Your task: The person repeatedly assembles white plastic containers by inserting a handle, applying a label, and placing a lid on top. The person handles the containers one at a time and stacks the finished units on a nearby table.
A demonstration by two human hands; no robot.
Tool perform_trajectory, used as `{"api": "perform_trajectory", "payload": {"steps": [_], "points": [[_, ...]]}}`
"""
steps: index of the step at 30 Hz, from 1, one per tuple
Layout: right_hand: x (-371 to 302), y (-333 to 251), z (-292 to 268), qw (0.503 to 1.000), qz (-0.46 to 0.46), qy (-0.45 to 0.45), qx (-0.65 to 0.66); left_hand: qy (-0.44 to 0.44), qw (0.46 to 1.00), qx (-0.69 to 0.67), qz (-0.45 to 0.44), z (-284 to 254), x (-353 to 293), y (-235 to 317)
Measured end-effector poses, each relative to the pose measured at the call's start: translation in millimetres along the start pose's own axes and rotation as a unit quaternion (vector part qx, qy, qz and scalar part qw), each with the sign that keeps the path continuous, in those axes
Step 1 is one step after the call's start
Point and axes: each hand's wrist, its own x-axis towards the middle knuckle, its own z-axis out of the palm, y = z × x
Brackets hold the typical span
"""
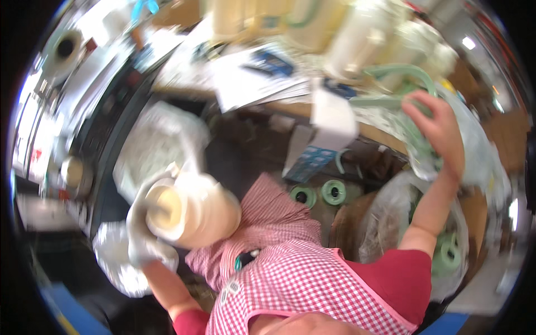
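Note:
A cream-coloured plastic jug body (209, 215) lies tilted across my lap, its round end facing left. My left hand (139, 226), in a whitish glove, is wrapped round that end. Out to the right, above the bench edge, my bare right hand (438, 125) has its thumb and fingers closed on a light green curved handle (385, 102). More green parts lie in a clear plastic bag beneath this hand. Motion blur softens both hands and the jug, and the left fingertips are partly hidden.
Several cream jugs (357, 42) stand along the back of the bench. Papers (245, 84) and a white-and-blue carton (318, 145) are at its front edge. Clear plastic bags (159, 142) are at left and right. Green ring-shaped parts (334, 192) lie below the bench.

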Motion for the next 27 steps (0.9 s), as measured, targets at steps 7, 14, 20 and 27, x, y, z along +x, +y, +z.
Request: {"api": "perform_trajectory", "payload": {"steps": [7, 14, 20, 27], "points": [[105.8, -122.2, 142.6, 0.727, -0.557, -0.337, 0.218, 0.03, 0.95, -0.262, -0.167, -13.7, 27.6, 6.8], [74.6, -185.5, 281.0, 0.637, 0.071, -0.232, 0.732, 0.343, 0.929, 0.007, -0.138, 22.9, -30.1, 22.5], [15.3, -201.0, 306.1, 0.603, -0.012, -0.299, 0.739, 0.474, 0.853, 0.173, -0.137, 45.8, -36.6, 14.6], [0.0, -204.4, 304.2, 0.548, 0.143, -0.297, 0.768, 0.459, 0.872, 0.023, -0.171, 42.8, -54.2, -8.5]]}}
